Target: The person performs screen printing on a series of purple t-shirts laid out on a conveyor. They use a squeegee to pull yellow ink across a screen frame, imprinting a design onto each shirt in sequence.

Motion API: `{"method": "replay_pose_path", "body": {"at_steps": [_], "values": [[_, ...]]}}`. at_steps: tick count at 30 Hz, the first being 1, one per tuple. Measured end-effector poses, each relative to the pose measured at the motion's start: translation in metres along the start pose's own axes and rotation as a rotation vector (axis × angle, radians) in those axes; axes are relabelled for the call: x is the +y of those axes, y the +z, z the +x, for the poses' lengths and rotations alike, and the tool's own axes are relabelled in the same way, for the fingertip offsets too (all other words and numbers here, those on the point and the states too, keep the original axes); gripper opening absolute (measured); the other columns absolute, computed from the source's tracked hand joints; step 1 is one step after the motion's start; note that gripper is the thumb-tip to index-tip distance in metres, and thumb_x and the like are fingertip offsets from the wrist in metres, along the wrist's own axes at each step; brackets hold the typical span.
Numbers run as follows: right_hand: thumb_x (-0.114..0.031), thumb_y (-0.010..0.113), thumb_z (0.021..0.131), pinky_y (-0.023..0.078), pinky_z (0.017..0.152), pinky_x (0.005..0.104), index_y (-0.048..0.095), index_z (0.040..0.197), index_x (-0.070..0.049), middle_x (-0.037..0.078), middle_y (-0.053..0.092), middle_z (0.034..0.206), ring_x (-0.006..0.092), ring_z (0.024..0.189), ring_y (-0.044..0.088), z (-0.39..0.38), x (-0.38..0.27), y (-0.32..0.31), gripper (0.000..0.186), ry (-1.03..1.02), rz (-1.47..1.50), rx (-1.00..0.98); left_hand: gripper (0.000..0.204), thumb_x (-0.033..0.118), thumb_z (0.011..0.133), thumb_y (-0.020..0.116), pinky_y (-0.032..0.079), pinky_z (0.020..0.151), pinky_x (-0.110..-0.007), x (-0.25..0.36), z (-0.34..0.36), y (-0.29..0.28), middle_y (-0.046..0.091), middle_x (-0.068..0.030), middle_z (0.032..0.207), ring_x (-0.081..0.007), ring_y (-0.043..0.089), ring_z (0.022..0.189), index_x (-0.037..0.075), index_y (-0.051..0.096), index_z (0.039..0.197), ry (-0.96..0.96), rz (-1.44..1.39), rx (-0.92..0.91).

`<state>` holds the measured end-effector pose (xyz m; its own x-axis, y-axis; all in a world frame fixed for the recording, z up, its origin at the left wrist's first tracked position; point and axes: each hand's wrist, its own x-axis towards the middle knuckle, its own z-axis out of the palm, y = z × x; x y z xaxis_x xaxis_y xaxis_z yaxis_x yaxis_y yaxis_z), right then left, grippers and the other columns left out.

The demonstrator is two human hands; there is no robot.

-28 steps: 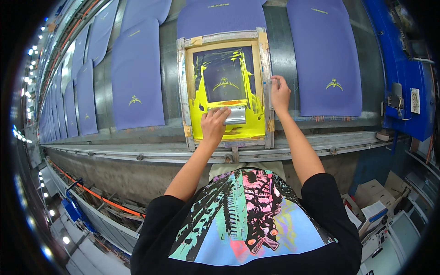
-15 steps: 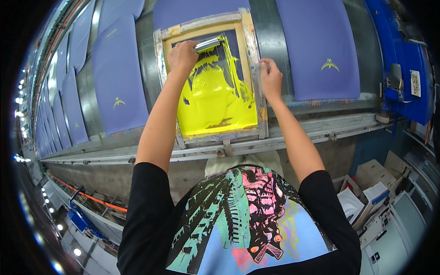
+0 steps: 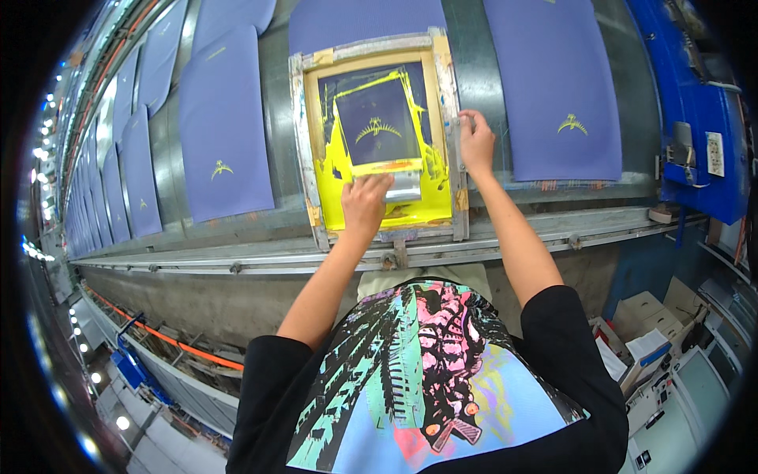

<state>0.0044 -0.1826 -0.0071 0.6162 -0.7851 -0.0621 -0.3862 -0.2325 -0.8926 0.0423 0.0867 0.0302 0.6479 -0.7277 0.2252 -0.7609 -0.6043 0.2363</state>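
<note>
"So, what is the left hand (image 3: 365, 204) doing?"

"It is closed around the left end of a shiny, silver, flat metal bar (image 3: 404, 187). Its fingers look wrapped on tight"

"Where is that bar?"

"It sits inside a worn, grey, rectangular frame (image 3: 298, 118), close to the frame's front edge. Thick, bright yellow-green paint (image 3: 437, 207) is on both sides of it"

"Which way does the bar lie from the hand?"

"It pokes out to the right of the fingers. Its long side runs left to right, across the frame, and the frame's far edge is ahead of it. The left hand is right on it, and the right hand (image 3: 477, 146) is farther off"

"What about that right hand?"

"It is by the middle of the frame's right edge. The fingers are curled and seem to touch, but I can't tell if they pinch it"

"And what is under the frame?"

"A long, flat, purple-blue sheet (image 3: 367, 17) peeks out past the far edge. It lies on a dark, shiny metal table (image 3: 474, 87), and the frame comes right up to the table's front edge"
</note>
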Motion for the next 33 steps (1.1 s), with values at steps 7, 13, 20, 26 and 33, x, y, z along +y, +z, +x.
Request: {"method": "replay_pose_path", "body": {"at_steps": [7,13,20,26,33], "values": [[-0.022,0.058,0.1,0.049,0.069,0.0481,0.069,0.107,-0.009,0.018,0.062,0.067,0.0371,0.067,0.064,-0.002,-0.008,0.003,0.019,-0.012,0.008,-0.023,0.048,-0.003,0.071,0.068,0.049,0.083,-0.038,0.002,-0.024,-0.019,0.073,0.0036,0.121,-0.0198,0.067,0.11,0.019,0.075,0.113,-0.069,-0.113,-0.065],[-0.022,0.056,0.099,0.052,0.07,0.0479,0.07,0.106,-0.007,0.021,0.068,0.077,0.0402,0.074,0.068,0.008,-0.019,0.021,0.022,-0.249,0.101,0.121,0.059,-0.001,0.069,0.074,0.048,0.091,-0.041,0.012,-0.012,-0.008,0.07,0.0018,0.13,-0.0243,0.063,0.118,0.021,0.072,0.124,-0.277,-0.064,0.061],[-0.013,0.056,0.098,0.051,0.07,0.0485,0.069,0.104,-0.003,0.022,0.067,0.075,0.0399,0.073,0.068,0.039,-0.083,-0.006,0.018,-0.155,0.145,-0.082,0.065,-0.005,0.066,0.07,0.046,0.094,-0.037,0.045,-0.017,-0.027,0.07,0.003,0.131,-0.0245,0.063,0.119,0.018,0.072,0.127,-0.135,-0.163,-0.005],[-0.012,0.059,0.095,0.052,0.077,0.0438,0.072,0.106,-0.003,0.021,0.071,0.094,0.033,0.082,0.069,0.055,-0.057,-0.019,0.019,-0.381,0.07,-0.005,0.061,-0.004,0.065,0.069,0.049,0.089,-0.043,0.051,-0.019,-0.018,0.072,-0.0036,0.125,-0.0272,0.066,0.112,0.017,0.071,0.123,-0.218,-0.327,0.099],[-0.024,0.061,0.1,0.053,0.084,0.0357,0.073,0.112,-0.007,0.015,0.075,0.103,0.0222,0.092,0.071,0.079,0.027,-0.097,0.024,-0.331,-0.195,-0.029,0.059,0.004,0.067,0.075,0.051,0.088,-0.041,0.111,-0.05,0.032,0.067,0.0023,0.134,-0.0245,0.063,0.115,0.02,0.07,0.124,0.022,-0.305,-0.029]]}}
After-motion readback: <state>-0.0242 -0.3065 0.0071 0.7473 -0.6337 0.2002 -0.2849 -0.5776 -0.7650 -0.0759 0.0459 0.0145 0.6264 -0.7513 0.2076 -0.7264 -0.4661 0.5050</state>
